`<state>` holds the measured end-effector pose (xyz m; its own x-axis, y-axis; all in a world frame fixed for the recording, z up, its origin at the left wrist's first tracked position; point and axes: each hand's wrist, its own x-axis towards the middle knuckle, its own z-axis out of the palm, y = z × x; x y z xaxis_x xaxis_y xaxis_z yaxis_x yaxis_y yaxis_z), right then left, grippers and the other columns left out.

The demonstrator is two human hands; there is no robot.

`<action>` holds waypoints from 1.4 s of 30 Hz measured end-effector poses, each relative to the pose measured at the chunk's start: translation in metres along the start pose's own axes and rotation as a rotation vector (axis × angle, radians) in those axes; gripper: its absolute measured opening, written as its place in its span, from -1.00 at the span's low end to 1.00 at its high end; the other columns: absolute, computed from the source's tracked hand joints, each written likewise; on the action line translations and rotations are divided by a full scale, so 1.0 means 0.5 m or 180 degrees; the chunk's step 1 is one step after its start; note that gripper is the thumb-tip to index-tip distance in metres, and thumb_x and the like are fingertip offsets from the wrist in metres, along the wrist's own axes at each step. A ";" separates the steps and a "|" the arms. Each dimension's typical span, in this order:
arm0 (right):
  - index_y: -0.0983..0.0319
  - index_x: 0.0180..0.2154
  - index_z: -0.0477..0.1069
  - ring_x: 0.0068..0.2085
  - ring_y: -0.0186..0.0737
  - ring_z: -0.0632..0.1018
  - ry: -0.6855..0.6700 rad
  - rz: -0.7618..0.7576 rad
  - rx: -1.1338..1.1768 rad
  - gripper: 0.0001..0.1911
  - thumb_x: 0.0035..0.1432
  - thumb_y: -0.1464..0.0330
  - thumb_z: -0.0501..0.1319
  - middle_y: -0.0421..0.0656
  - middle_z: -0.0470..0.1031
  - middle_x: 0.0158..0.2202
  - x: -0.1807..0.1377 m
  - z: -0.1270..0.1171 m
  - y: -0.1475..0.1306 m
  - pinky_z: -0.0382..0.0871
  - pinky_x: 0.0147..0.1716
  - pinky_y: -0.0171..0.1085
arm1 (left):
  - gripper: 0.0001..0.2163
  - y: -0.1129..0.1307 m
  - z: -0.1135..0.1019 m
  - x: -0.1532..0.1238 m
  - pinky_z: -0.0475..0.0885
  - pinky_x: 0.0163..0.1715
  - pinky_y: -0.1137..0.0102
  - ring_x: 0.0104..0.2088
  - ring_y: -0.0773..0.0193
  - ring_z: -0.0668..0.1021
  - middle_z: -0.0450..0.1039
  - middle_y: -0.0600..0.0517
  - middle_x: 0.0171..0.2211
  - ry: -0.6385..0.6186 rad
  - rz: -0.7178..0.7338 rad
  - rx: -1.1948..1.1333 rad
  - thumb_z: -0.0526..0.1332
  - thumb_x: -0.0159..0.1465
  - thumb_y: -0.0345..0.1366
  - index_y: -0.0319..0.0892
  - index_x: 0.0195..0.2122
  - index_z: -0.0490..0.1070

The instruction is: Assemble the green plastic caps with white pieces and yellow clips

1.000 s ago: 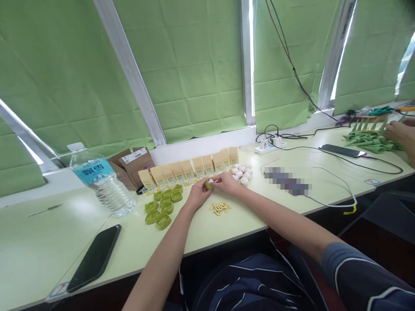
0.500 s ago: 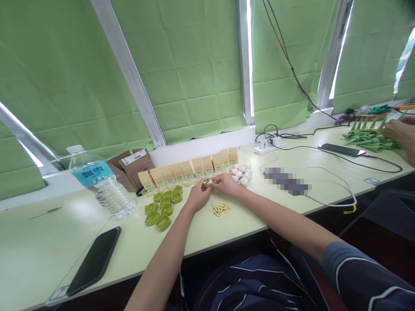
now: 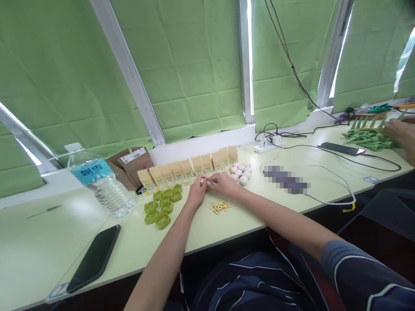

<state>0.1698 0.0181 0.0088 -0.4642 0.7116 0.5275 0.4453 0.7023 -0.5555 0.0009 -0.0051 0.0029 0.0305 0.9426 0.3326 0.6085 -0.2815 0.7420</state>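
My left hand (image 3: pixel 197 191) and my right hand (image 3: pixel 223 183) meet above the table, fingertips almost touching. Between them shows a small pinkish-white rounded piece (image 3: pixel 210 183), pinched by my right fingers. The fingers of my left hand are closed too, and they cover whatever is in them. To the left lie several olive-green hollow moulded pieces (image 3: pixel 162 220). A small heap of pale yellow rings (image 3: pixel 219 207) rests just in front of my hands. Several pinkish-white rounded pieces (image 3: pixel 244 180) are clustered beyond my right wrist.
Kraft-paper cards with clear packs (image 3: pixel 168 171) stand in a row behind. Leftward are a water bottle (image 3: pixel 103 185), a cardboard box (image 3: pixel 134 166) and a phone (image 3: pixel 94 258). A power strip (image 3: pixel 269 147) with cables is at the back. Another person's hand (image 3: pixel 402 131) works over green pieces (image 3: pixel 372 140).
The green piece seen between my fingertips is now hidden from view. My left fingers have shifted slightly and closed in; my right hand stays nearly in place.
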 end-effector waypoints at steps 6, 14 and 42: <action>0.25 -0.32 0.61 -0.39 -0.29 0.47 -0.0016 -0.0042 -0.0367 -0.83 0.12 0.41 0.22 -0.11 0.62 -0.34 0.004 0.000 -0.009 0.17 -0.35 -0.34 | -0.78 0.000 0.004 -0.002 0.38 -0.36 0.39 -0.48 0.26 0.54 0.51 0.08 -0.49 0.0064 0.0029 0.0164 0.02 0.36 -0.11 -0.09 -0.20 0.37; 0.25 -0.27 0.61 -0.35 -0.25 0.49 -0.0030 -0.0071 -0.0502 -0.83 0.15 0.40 0.23 -0.10 0.61 -0.33 0.002 0.000 -0.008 0.18 -0.33 -0.33 | -0.74 -0.005 0.004 0.000 0.41 -0.34 0.37 -0.46 0.25 0.56 0.53 0.06 -0.47 0.0036 -0.0013 -0.0018 0.05 0.34 -0.05 -0.09 -0.18 0.37; 0.23 0.03 0.46 -0.21 -0.24 0.64 0.0301 0.0626 0.0583 -0.66 0.22 0.31 0.28 -0.09 0.63 -0.16 0.004 -0.006 0.018 0.47 -0.17 -0.30 | -0.55 0.013 0.007 -0.005 0.34 -0.32 0.39 -0.42 0.30 0.40 0.40 0.07 -0.44 0.0023 0.0360 0.0175 0.25 0.18 -0.18 -0.15 0.10 0.41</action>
<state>0.1754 0.0257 0.0068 -0.3053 0.8387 0.4510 0.3700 0.5409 -0.7553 0.0076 -0.0088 0.0049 0.0959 0.9040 0.4166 0.6441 -0.3754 0.6664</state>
